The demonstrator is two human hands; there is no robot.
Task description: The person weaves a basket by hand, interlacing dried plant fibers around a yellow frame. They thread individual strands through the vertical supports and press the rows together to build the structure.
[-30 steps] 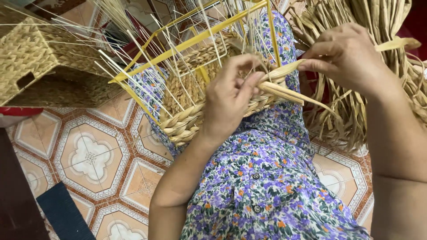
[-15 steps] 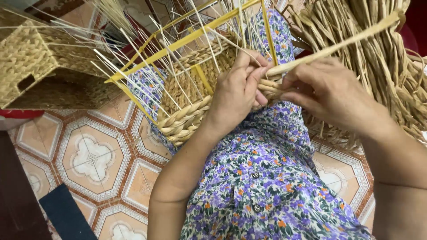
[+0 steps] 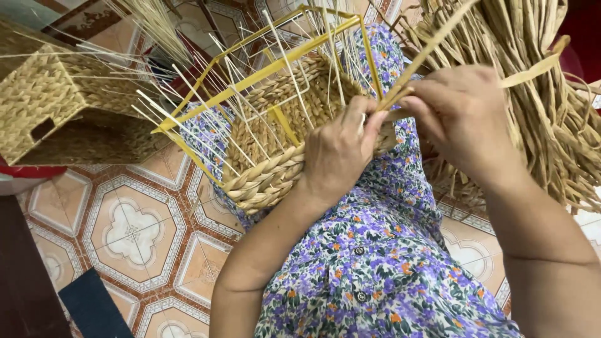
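The half-woven basket [image 3: 275, 156] on its yellow wire frame [image 3: 250, 75] rests in the person's lap; the left hand [image 3: 341, 153] presses its rim, fingers closed on the weave — the right hand [image 3: 460, 116] pinches a straw strand [image 3: 432, 53] running up and away; a finished basket [image 3: 47, 103] sits at left on the tiled floor [image 3: 131, 231].

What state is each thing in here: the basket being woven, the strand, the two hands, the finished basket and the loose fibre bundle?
Half-woven basket: unfinished, tilted on the lap, yellow wire frame and thin stakes bare above the woven rows.
Straw strand: pulled taut, running up and away from the basket rim.
Left hand: pressed on the basket rim, thumb by the strand.
Right hand: closed around the strand.
Finished basket: fully woven, lying on its side.
Fibre bundle: loose, unwoven.
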